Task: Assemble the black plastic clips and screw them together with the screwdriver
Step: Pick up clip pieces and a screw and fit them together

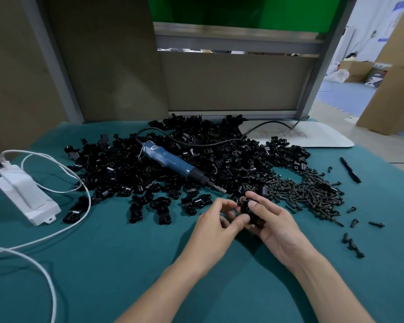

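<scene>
Just before the clip heap (149, 164), 2 hands meet — the right hand (274, 223) clamps a black clip (252, 209) steady while the left hand (216, 220) pinches its top, probably mating its halves; the screwdriver (173, 163) lies idle on the heap, within reach.

Both bare forearms are stretched forward and angled inward. The clip (245, 207) is cupped in the curled right hand (274, 226) and pinched on its left side by the left hand (215, 221).
</scene>
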A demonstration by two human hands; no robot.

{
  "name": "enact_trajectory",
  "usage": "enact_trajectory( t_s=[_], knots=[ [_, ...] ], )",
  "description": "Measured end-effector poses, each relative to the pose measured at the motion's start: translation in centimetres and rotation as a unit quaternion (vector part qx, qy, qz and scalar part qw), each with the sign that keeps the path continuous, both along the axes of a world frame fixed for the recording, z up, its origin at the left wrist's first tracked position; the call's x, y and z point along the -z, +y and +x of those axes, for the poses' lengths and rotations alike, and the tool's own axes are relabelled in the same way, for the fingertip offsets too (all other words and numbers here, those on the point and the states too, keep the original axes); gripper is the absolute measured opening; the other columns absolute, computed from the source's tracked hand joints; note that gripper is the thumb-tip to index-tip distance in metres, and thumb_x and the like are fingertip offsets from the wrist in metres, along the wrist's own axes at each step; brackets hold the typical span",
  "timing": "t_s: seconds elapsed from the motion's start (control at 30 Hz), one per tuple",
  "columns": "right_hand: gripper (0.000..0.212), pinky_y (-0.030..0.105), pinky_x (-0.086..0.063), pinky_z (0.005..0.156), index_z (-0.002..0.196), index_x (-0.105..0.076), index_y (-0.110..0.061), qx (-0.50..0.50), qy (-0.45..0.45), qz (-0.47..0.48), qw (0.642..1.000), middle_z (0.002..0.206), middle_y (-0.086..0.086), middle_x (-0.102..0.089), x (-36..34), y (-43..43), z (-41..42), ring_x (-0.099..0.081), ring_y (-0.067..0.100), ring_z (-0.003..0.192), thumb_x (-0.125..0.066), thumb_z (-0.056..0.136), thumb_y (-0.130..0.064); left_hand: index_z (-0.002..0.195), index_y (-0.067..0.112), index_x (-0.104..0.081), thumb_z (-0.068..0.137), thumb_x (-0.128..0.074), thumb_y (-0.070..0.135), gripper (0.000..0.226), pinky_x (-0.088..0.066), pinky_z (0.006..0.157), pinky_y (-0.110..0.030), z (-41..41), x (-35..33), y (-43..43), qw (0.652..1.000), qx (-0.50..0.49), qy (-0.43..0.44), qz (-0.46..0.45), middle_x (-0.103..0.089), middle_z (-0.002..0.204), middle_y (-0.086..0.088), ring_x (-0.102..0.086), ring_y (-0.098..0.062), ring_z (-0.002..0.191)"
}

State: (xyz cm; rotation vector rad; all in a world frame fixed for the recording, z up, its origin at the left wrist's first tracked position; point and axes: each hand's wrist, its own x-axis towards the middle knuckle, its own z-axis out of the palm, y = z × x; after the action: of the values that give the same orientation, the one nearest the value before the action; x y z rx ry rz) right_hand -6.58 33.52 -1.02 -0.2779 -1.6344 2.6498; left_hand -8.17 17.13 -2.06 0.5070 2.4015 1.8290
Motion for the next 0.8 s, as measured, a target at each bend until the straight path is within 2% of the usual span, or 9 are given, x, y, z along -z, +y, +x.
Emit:
enact_trajectory(
  t_s=[0.07,0.17,0.2,0.3,0.37,0.47,0.57,0.63,0.8],
  knots=[
    [0.029,0.032,-0.062,0.072,0.106,-0.082,-0.014,0.005,0.002,-0.016,1.000,0.109,0.017,-0.076,0.09,0.07,-0.05,-0.076,0.028,0.097,-0.076,0.078,-0.013,0.097,0.032,-0.065,0.095,-0.064,0.047,0.015,-0.043,0.063,-0.011,-0.10,0.09,-0.07,1.000,-0.008,0.010,-0.024,-0.067,0.087,0.024,-0.059,0.002,0.073],
    [0.028,0.034,-0.062,0.075,0.105,-0.082,-0.014,0.000,0.005,-0.008,1.000,0.107,0.018,-0.076,0.23,0.01,-0.03,-0.075,0.030,0.100,-0.075,0.078,-0.011,0.092,0.027,-0.066,0.099,-0.059,0.046,0.021,-0.037,0.053,-0.010,0.00,0.16,-0.11,0.999,0.008,0.020,-0.044,-0.060,0.067,0.031,-0.051,0.009,0.057],
    [0.028,0.035,-0.062,0.076,0.105,-0.082,-0.014,0.000,0.005,-0.007,1.000,0.107,0.018,-0.076,0.25,0.00,-0.03,-0.075,0.030,0.100,-0.075,0.078,-0.011,0.093,0.026,-0.066,0.100,-0.059,0.043,0.020,-0.037,0.054,-0.010,-0.03,0.22,-0.13,0.999,0.013,0.023,-0.047,-0.061,0.070,0.027,-0.050,0.009,0.056],
    [0.029,0.034,-0.062,0.077,0.105,-0.082,-0.016,0.001,0.005,0.000,1.000,0.107,0.017,-0.076,0.19,0.01,-0.06,-0.075,0.029,0.099,-0.075,0.077,-0.011,0.098,0.025,-0.066,0.100,-0.061,0.039,0.015,-0.038,0.062,-0.011,-0.16,0.20,-0.21,0.997,0.024,0.033,-0.059,-0.066,0.096,0.015,-0.051,0.009,0.064],
    [0.028,0.034,-0.062,0.077,0.105,-0.082,-0.016,0.002,0.006,0.000,1.000,0.107,0.016,-0.076,0.17,0.03,-0.08,-0.075,0.028,0.099,-0.075,0.078,-0.011,0.100,0.025,-0.066,0.099,-0.062,0.038,0.014,-0.039,0.064,-0.010,-0.21,0.24,-0.24,0.997,0.026,0.036,-0.063,-0.066,0.100,0.014,-0.051,0.010,0.066],
    [0.028,0.032,-0.062,0.075,0.104,-0.082,-0.016,0.003,0.013,0.005,1.000,0.106,0.014,-0.076,0.18,0.02,-0.02,-0.075,0.027,0.098,-0.074,0.078,-0.011,0.100,0.027,-0.067,0.099,-0.061,0.043,0.018,-0.038,0.060,-0.007,-0.21,0.17,-0.28,0.998,0.023,0.030,-0.054,-0.065,0.089,0.017,-0.052,0.009,0.063],
    [0.030,0.033,-0.062,0.078,0.106,-0.081,-0.016,-0.006,0.023,0.017,1.000,0.106,0.015,-0.077,0.21,-0.10,0.11,-0.075,0.029,0.101,-0.076,0.076,-0.012,0.094,0.028,-0.067,0.098,-0.060,0.046,0.020,-0.036,0.053,-0.010,-0.34,0.27,-0.40,0.998,0.018,0.011,-0.052,-0.061,0.067,0.024,-0.049,0.004,0.054],
    [0.032,0.033,-0.062,0.079,0.106,-0.081,-0.017,-0.010,0.026,0.021,0.999,0.105,0.016,-0.077,0.24,-0.12,0.16,-0.075,0.029,0.101,-0.077,0.076,-0.013,0.092,0.029,-0.066,0.098,-0.061,0.044,0.018,-0.035,0.051,-0.012,-0.40,0.34,-0.40,0.998,0.019,0.009,-0.063,-0.059,0.061,0.023,-0.048,0.002,0.051],
    [0.033,0.032,-0.061,0.078,0.108,-0.081,-0.020,-0.016,0.027,0.030,0.999,0.106,0.014,-0.078,0.30,-0.08,0.16,-0.076,0.028,0.100,-0.078,0.075,-0.016,0.102,0.026,-0.069,0.098,-0.064,0.036,0.011,-0.042,0.062,-0.011,-0.12,0.30,-0.43,0.997,0.022,0.021,-0.066,-0.068,0.086,0.018,-0.057,0.007,0.066]
  ],
)
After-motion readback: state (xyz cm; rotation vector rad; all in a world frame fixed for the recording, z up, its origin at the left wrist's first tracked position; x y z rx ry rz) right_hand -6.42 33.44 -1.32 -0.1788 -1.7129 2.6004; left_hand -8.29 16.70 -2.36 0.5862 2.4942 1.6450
